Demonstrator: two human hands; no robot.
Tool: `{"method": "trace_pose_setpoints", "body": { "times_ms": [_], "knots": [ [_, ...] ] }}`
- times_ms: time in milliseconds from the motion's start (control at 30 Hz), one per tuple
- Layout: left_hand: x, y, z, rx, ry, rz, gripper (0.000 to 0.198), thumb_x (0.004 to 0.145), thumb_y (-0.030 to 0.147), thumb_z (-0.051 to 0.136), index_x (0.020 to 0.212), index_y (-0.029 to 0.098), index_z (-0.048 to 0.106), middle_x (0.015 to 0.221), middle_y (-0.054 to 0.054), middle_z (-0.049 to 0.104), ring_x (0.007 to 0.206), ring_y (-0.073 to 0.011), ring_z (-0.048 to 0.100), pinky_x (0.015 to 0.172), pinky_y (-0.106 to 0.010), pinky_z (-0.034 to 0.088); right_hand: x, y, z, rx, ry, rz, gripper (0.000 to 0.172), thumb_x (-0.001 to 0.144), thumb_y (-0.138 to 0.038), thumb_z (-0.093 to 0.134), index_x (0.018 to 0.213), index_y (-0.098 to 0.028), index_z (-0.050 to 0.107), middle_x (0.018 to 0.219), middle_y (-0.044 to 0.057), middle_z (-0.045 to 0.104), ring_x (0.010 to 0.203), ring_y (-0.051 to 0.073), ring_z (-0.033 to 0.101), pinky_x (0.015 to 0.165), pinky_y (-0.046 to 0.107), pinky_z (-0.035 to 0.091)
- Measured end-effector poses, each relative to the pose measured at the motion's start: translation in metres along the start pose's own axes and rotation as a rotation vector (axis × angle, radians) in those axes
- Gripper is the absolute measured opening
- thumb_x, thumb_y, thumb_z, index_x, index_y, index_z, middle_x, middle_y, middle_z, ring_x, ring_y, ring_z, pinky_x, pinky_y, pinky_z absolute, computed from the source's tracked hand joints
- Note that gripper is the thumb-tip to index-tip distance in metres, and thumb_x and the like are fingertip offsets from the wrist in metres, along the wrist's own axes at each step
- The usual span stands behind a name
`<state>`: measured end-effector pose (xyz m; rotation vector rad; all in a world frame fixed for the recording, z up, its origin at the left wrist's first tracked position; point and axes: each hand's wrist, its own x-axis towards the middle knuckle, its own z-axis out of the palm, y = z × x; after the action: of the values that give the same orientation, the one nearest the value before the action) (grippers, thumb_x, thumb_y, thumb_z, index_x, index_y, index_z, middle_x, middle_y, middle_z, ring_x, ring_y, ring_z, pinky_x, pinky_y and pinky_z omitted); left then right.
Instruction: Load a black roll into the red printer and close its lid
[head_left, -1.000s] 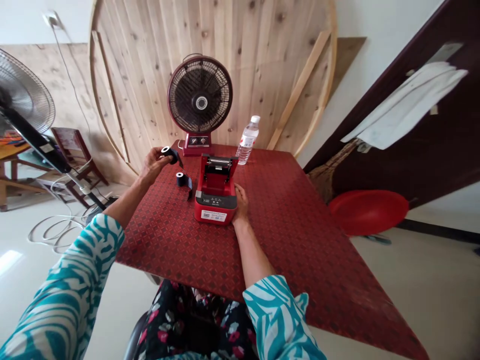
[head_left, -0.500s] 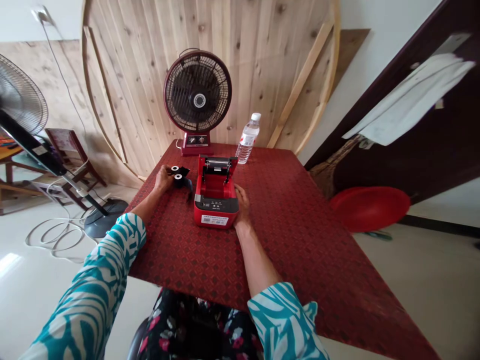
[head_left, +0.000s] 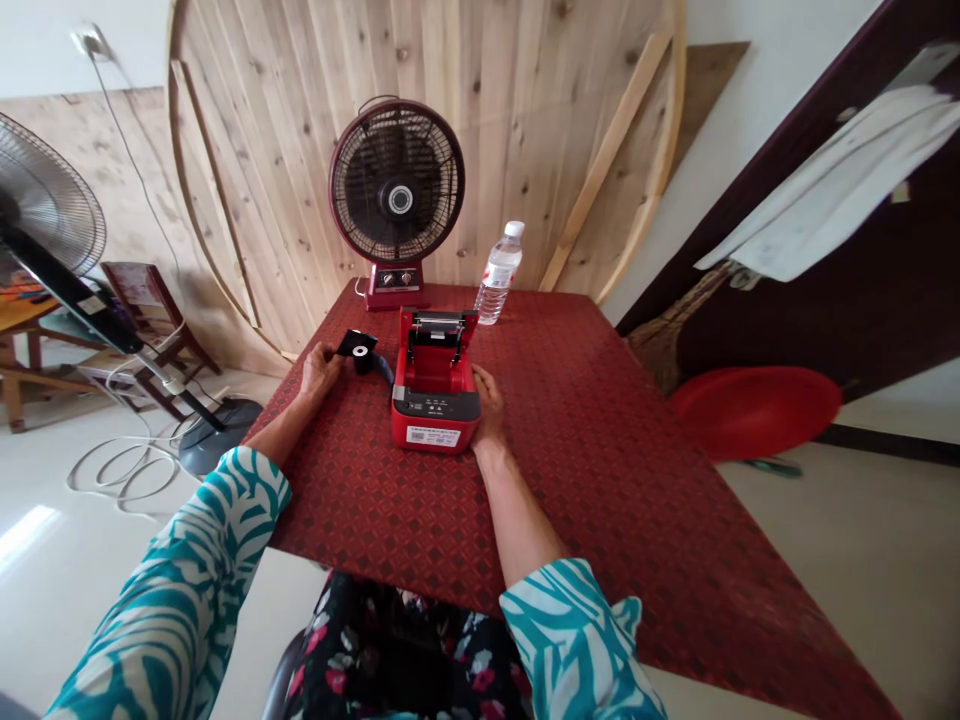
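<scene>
A red and dark grey label printer [head_left: 436, 435] stands on the table with its lid raised, so its red inside shows. My right hand [head_left: 489, 405] rests against the printer's right side, fingers curved along it and partly hidden. To the printer's left, my left hand [head_left: 321, 370] is closed, its fingertips pinching the left end of a black ribbon [head_left: 352, 342]. Right beside that ribbon is a small black roll with a white core [head_left: 362, 360]. A dark shiny strip [head_left: 384, 369] trails from the roll to the printer's left side.
Behind the printer stand a dark red table fan [head_left: 397, 200] and a water bottle [head_left: 498, 275]. The table [head_left: 600, 480] has a red patterned cover. A floor fan [head_left: 112, 320] with loose cable is at left. On the right are a red basin [head_left: 757, 412] and a hanging white cloth [head_left: 840, 190].
My left hand has shifted slightly left and down. Two white cores showed there before; one shows now, with a flat black piece behind it. My right hand stays at the printer.
</scene>
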<state>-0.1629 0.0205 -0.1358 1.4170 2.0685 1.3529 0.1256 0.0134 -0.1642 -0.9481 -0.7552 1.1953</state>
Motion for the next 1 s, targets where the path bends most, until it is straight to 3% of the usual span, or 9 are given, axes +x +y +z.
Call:
{"method": "trace_pose_setpoints", "body": {
  "times_ms": [167,300,400,533,767,900,1000],
  "knots": [
    [-0.035,0.013,-0.011,-0.043,-0.158,0.041,0.039,0.083,0.05,0.053,0.073,0.016,0.068,0.057,0.001,0.056,0.055,-0.0133,0.049,0.052,-0.024,0.033,0.001,0.001,0.0,0.01,-0.003,-0.013,0.039,0.068,-0.048,0.066,0.099,-0.024,0.068,0.088,0.0,0.074,0.076,0.016,0.065,0.073,0.032,0.05],
    [-0.054,0.021,-0.007,-0.119,-0.193,0.041,0.037,0.084,0.049,0.054,0.079,0.015,0.07,0.064,-0.001,0.065,0.059,-0.0153,0.057,0.055,-0.025,0.04,0.002,0.003,0.0,0.01,-0.008,-0.022,0.039,0.069,-0.047,0.067,0.1,-0.023,0.069,0.092,0.001,0.075,0.083,0.017,0.066,0.077,0.033,0.051],
    [-0.053,0.024,0.0,-0.109,-0.128,0.082,0.023,0.078,0.036,0.065,0.092,0.018,0.068,0.085,-0.004,0.072,0.077,-0.018,0.065,0.071,-0.027,0.05,0.002,0.006,-0.001,0.016,-0.015,-0.02,0.041,0.07,-0.049,0.065,0.101,-0.024,0.068,0.093,0.001,0.075,0.081,0.017,0.065,0.076,0.033,0.05],
    [-0.039,0.026,0.007,-0.086,-0.069,0.009,0.032,0.075,0.03,0.072,0.103,0.019,0.062,0.096,-0.006,0.073,0.088,-0.0206,0.069,0.081,-0.033,0.053,0.003,0.008,-0.001,0.01,-0.026,-0.032,0.04,0.072,-0.05,0.064,0.103,-0.024,0.068,0.096,0.001,0.075,0.084,0.017,0.066,0.078,0.033,0.051],
    [-0.031,0.027,0.011,-0.012,-0.109,0.046,0.024,0.075,0.03,0.07,0.097,0.019,0.065,0.099,-0.008,0.074,0.097,-0.0252,0.069,0.088,-0.037,0.051,0.001,0.005,0.001,0.033,-0.03,-0.019,0.04,0.07,-0.049,0.066,0.102,-0.024,0.068,0.087,-0.001,0.074,0.075,0.015,0.064,0.073,0.031,0.048],
    [-0.039,0.029,0.004,-0.185,-0.075,0.079,0.028,0.073,0.034,0.069,0.094,0.017,0.062,0.097,-0.009,0.073,0.094,-0.0242,0.069,0.087,-0.037,0.052,-0.001,0.002,0.003,0.032,-0.034,-0.01,0.041,0.069,-0.05,0.066,0.1,-0.023,0.067,0.083,-0.002,0.074,0.071,0.015,0.062,0.07,0.03,0.048],
    [-0.045,0.035,-0.01,-0.391,-0.146,0.123,0.036,0.072,0.041,0.07,0.097,0.017,0.058,0.097,-0.008,0.073,0.092,-0.023,0.069,0.084,-0.036,0.053,-0.002,0.001,0.003,0.045,-0.044,-0.013,0.042,0.069,-0.05,0.066,0.101,-0.023,0.067,0.087,-0.002,0.074,0.074,0.015,0.063,0.072,0.03,0.048]
  ]
}}
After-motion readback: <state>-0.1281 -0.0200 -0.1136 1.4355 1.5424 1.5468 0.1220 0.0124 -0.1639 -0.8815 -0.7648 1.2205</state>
